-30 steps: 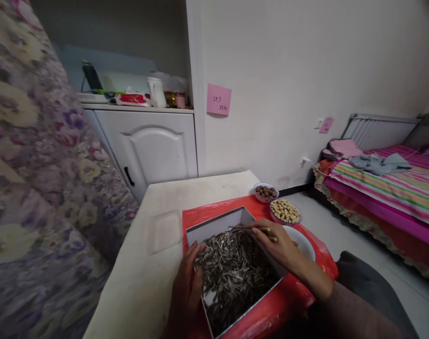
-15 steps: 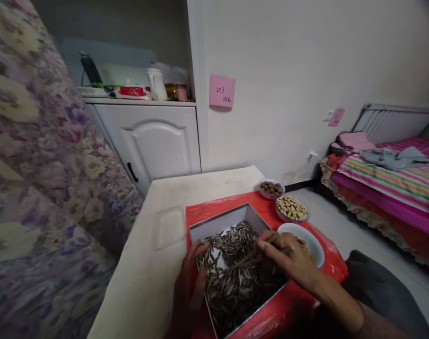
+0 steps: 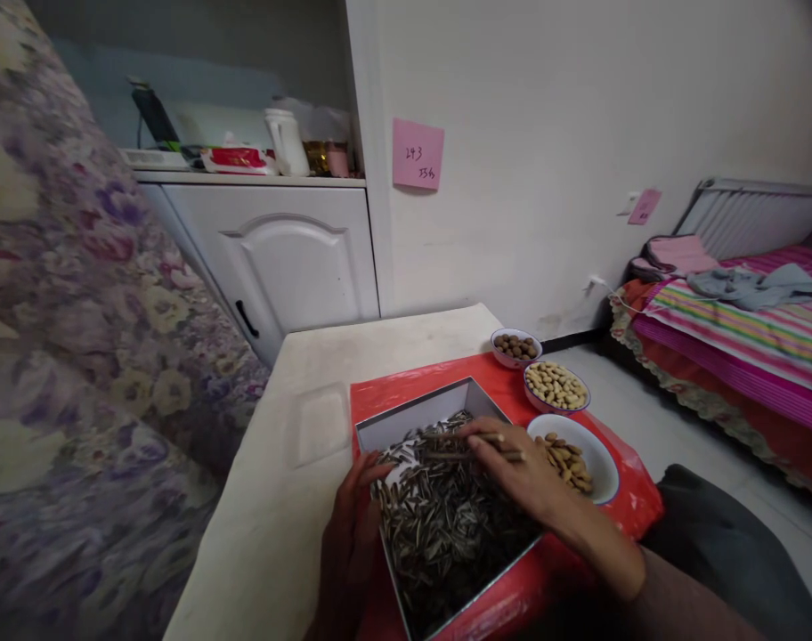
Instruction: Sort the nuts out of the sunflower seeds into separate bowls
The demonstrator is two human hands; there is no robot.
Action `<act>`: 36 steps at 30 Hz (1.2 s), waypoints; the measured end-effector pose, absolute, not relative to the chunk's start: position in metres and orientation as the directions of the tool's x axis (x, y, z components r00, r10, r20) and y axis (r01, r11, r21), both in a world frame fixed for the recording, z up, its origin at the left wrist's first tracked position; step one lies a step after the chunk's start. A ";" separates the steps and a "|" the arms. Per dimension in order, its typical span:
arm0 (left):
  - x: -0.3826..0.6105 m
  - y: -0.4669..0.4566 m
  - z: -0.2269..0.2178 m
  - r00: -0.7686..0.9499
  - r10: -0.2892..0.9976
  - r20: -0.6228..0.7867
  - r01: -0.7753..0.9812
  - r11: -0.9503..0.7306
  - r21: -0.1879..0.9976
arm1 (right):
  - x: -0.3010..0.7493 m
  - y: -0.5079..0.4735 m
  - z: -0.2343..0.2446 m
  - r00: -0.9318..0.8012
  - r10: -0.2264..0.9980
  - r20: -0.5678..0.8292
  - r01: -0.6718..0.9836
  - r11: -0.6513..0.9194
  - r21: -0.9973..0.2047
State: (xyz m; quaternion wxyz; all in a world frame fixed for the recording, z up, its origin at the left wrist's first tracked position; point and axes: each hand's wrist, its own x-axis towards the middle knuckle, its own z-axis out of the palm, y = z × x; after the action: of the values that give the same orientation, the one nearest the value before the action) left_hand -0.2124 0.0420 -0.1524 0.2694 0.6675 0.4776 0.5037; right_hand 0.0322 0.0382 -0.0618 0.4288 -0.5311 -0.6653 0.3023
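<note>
A white cardboard box (image 3: 406, 425) holds a thick layer of striped sunflower seeds (image 3: 446, 534), with its bare bottom showing near the left side. Pinched in my right hand (image 3: 523, 472) is a pair of wooden chopsticks (image 3: 446, 456). Their tips are slightly apart, low over the seeds at the back of the box; whether a seed is between them is too small to tell. My left hand (image 3: 349, 507) holds the left wall of the box, its fingertips over the rim. Just right of the box, partly behind my right hand, stands a white bowl (image 3: 603, 450) of almond-like nuts (image 3: 566, 463).
Red plastic sheeting (image 3: 379, 392) lies under the box on a cream-covered table (image 3: 259, 499). Behind the white bowl are a bowl of peanuts (image 3: 556, 387) and one of round brown nuts (image 3: 516, 347). A floral curtain (image 3: 112, 356) hangs left; a bed (image 3: 746, 329) stands right.
My right hand has shifted a little left and back, and the chopsticks now point left, flatter over the seeds. More of the almond-like nuts shows. The view has tilted slightly.
</note>
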 end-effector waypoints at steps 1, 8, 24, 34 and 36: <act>-0.212 0.042 -0.152 0.032 0.915 0.403 0.368 -0.385 0.846 | 0.043 0.034 -0.060 -0.008 0.964 0.264 0.478 0.236 -0.846; -0.210 0.042 -0.149 -0.015 0.927 0.375 0.337 -0.348 0.875 | 0.075 0.016 -0.067 0.084 0.940 0.331 0.665 0.195 -0.721; -0.214 0.042 -0.152 0.032 0.925 0.378 0.282 -0.371 0.885 | 0.038 -0.016 -0.073 -0.207 0.978 -0.021 0.176 0.016 -0.984; -0.213 0.042 -0.151 0.040 0.927 0.373 0.264 -0.370 0.891 | 0.082 -0.008 -0.070 0.072 0.976 0.204 0.503 0.141 -0.852; -0.212 0.042 -0.150 0.038 0.926 0.375 0.264 -0.371 0.890 | 0.088 -0.008 -0.069 0.068 0.965 0.254 0.571 0.171 -0.803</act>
State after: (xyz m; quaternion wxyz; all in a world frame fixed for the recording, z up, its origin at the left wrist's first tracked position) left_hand -0.2122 0.0418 -0.1501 0.3194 0.6458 0.4610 0.5181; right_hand 0.0879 -0.0076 -0.0689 0.4184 -0.5991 -0.6407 0.2356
